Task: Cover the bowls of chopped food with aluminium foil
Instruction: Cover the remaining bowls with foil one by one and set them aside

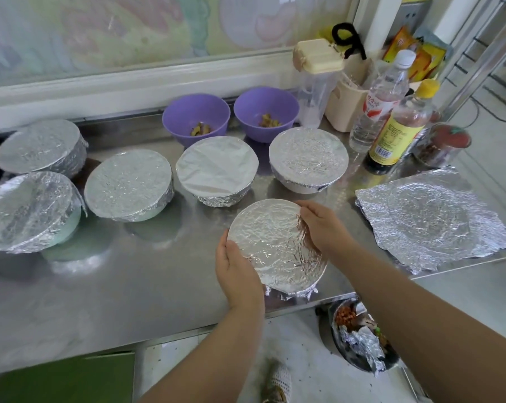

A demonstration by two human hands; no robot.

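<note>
A foil-covered bowl (275, 242) sits near the front edge of the steel counter (129, 286). My left hand (237, 271) grips its left rim and my right hand (321, 225) grips its right rim, fingers curled over the foil. Several more foil-covered bowls (129, 189) stand in a row behind, from far left to the white bowl (308, 158). At the back, two purple bowls (196, 117) with chopped food stand uncovered. A loose crinkled foil sheet (432, 225) lies flat at the right.
Bottles (397, 132), a clear plastic container (315, 82), a beige holder and a small jar (443, 144) crowd the back right. Below the counter edge a bin (359, 335) holds scraps and crumpled foil. A green board (71, 379) shows at the lower left.
</note>
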